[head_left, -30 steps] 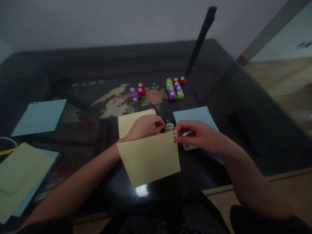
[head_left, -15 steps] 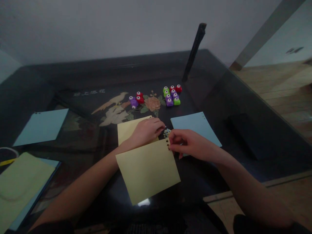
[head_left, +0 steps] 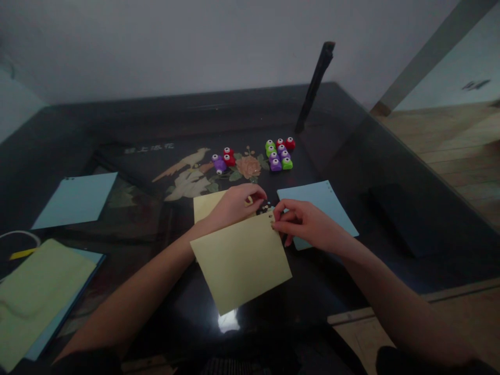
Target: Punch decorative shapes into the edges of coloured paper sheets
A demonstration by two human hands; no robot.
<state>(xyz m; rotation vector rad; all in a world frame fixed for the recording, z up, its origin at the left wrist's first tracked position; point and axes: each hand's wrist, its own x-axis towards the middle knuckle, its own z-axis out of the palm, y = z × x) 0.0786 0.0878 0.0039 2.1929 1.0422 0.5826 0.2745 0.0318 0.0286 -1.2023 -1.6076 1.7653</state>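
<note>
At the far left of the dark glossy surface (head_left: 351,156) lies a pale green sheet (head_left: 37,294) over a blue one, with a white cable loop (head_left: 19,237) just beyond it and a light blue sheet (head_left: 76,200) farther back, well apart from the hands; under the glass near the middle shows an inlaid picture of birds and a flower (head_left: 195,174), and small purple and red paper punches (head_left: 223,159) stand on it; the left hand (head_left: 234,205) rests on a yellow sheet lying flat (head_left: 205,205), its fingers curled and pressed together around something too small to tell; in front of it the held yellow sheet (head_left: 242,260) tilts up off the glass, its far right corner punched with small holes; the right hand (head_left: 304,224) pinches that corner between thumb and fingers, over another light blue sheet (head_left: 324,200); beyond, a cluster of green, purple and red punches (head_left: 279,153) sits near a dark slanted post (head_left: 314,86); behind runs a plain pale wall, and at the right the wooden floor (head_left: 461,140)
</note>
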